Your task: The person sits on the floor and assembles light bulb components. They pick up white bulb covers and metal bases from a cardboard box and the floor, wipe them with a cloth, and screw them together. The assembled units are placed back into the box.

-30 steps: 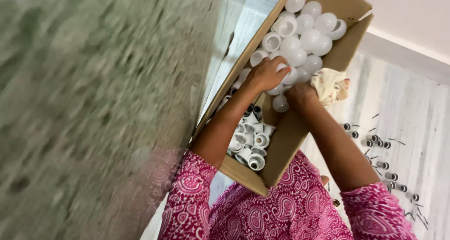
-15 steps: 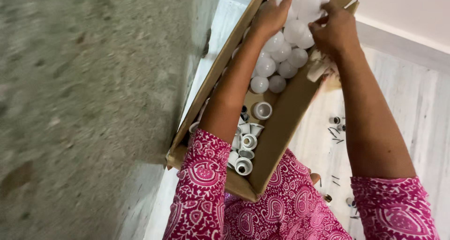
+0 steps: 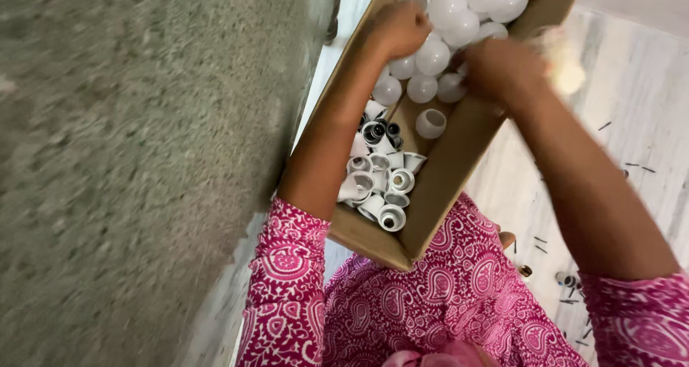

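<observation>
A long cardboard box [image 3: 446, 172] lies on my lap in the head view. Its far end is full of white round bulb domes [image 3: 463, 24], and its near end holds several white bulb housings [image 3: 391, 195]. My left hand [image 3: 399, 27] reaches into the box, fingers curled on top of the domes near the left wall; whether it grips one is unclear. My right hand [image 3: 502, 67] is blurred over the box's right wall, closed on a cream cloth [image 3: 563, 64] that trails beyond it.
A rough grey-green surface [image 3: 143, 159] fills the left side, right beside the box. To the right is pale marble floor [image 3: 639, 116] with small metal caps [image 3: 567, 279] and thin dark pins scattered on it. My pink patterned clothing [image 3: 430, 302] is below.
Both hands have come down from the box's far end toward its middle. The right hand has swung out over the right wall with the cloth. The view has shifted, so the box sits higher.
</observation>
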